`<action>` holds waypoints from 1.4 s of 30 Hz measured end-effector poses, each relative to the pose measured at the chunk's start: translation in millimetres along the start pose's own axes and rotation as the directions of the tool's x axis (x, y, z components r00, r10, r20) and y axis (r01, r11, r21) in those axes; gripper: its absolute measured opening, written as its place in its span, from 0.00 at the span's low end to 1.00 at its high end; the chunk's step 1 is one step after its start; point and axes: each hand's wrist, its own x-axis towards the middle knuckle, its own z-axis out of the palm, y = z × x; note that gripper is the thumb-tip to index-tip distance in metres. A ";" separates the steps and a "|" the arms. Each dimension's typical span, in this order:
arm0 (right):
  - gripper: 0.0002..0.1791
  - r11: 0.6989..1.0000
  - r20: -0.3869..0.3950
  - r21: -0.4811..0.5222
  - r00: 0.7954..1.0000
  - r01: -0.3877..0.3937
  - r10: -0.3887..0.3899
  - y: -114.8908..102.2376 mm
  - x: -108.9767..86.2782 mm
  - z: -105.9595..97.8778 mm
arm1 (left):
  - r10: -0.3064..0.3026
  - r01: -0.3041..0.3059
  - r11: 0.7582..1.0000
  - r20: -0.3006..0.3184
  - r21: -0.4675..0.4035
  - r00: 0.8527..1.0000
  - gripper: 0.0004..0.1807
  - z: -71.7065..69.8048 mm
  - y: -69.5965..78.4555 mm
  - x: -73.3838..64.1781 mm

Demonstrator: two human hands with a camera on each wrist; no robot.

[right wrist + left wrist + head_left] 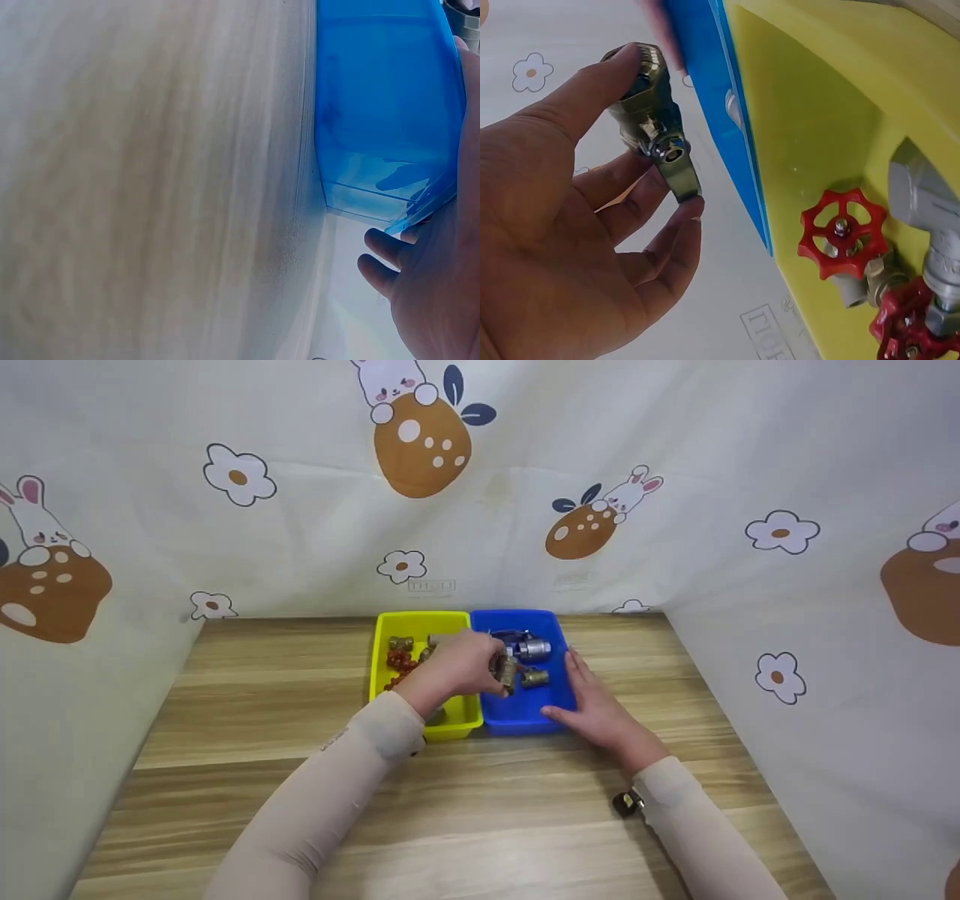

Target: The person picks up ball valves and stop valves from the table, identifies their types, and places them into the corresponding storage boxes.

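My left hand (466,661) grips a brass ball valve (641,97) with a short flat lever, thumb on its threaded end and fingers round its other side. In the head view this valve is over the left part of the blue bin (517,727). Inside that bin lie another brass valve (535,679) and a silver valve (534,650). Against the bin's right wall rests my right hand (600,709), fingers extended along the rim and thumb over the front corner. The yellow bin (457,733), partly hidden by my left forearm, holds several valves with red handwheels (842,232).
Side by side, the two bins stand on a wood-grain table (480,810) near its back edge. A pale printed cloth (315,532) rises behind the table and along both sides. A grey metal fitting (922,195) lies in the yellow bin.
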 end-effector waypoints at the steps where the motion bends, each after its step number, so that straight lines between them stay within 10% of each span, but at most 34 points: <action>1: 0.64 1.000 -0.003 -0.001 1.000 0.007 -0.007 -0.2 0.1 -0.3 | 0.014 -0.014 1.000 0.008 0.002 1.000 0.30 0.8 1.1 2.0; 11: 0.66 1.000 0.014 -0.014 1.000 0.006 -0.005 1.4 0.9 -1.5 | 0.066 -0.067 0.998 0.074 0.002 0.995 0.25 8.5 8.6 20.4; 32: 0.66 1.000 0.007 -0.023 1.000 0.022 -0.022 1.7 2.8 -0.6 | -0.038 0.029 0.999 0.250 0.037 0.967 0.27 -0.4 24.0 42.6; 42: 0.67 1.000 0.013 -0.013 1.000 0.004 -0.004 -0.3 0.2 -1.8 | -0.152 0.092 0.980 0.374 0.174 0.915 0.29 -3.9 35.6 46.9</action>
